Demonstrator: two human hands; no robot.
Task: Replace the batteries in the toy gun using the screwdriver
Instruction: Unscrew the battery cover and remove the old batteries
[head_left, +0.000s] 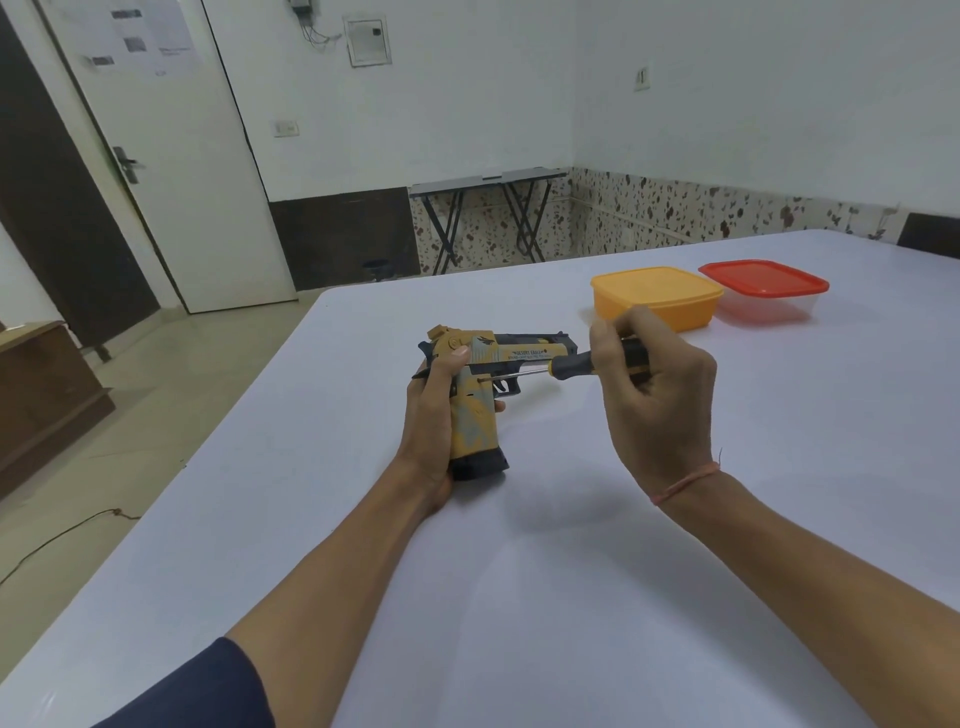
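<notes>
Dark sleeve (208, 691) lower left, forearms over white desk (571, 597). Left hand (434, 431) wraps grip of toy gun (478, 423) at desk middle, barrel pointing right. Screwdriver (571, 362) tip on grip near trigger. Right hand (654, 395) grips screwdriver handle. Behind hands: orange container (657, 296), red-lidded container (763, 288) just beside.

Toy gun (514, 355) slide: "DESERT EAGLE"; small print below illeg. Papers (156, 36) on door (171, 156): too blurry.
</notes>
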